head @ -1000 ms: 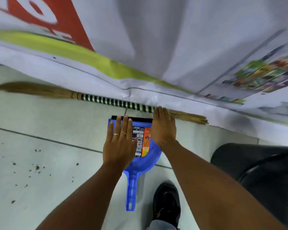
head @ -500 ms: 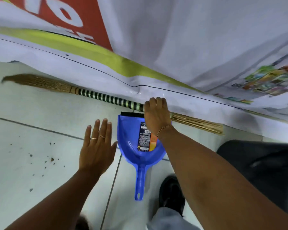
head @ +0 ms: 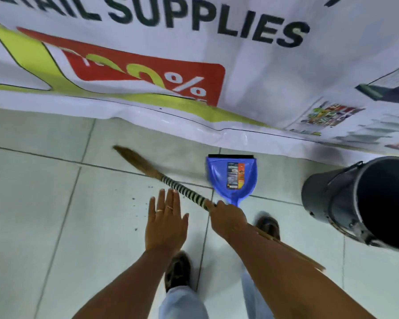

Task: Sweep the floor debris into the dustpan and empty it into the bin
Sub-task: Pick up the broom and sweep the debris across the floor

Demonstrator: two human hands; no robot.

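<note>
My right hand is shut on a straw broom with a black-and-white striped grip. Its brush end points up and left above the floor, and its stick end runs back under my right forearm. A blue dustpan with a label lies flat on the tiles just beyond my right hand, its lip toward the banner. My left hand hovers open, palm down, left of the broom. Small dark debris specks are scattered on the tile near my left hand. A dark metal bin stands at the right.
A large printed banner hangs along the far side, and its lower edge rests on the floor. The floor is pale tile with dark grout lines. My two shoes are below my hands.
My right hand has picked the broom up from beside the banner and swung it toward me, angled over the floor. I have stood up higher, so the bin is in full view.
</note>
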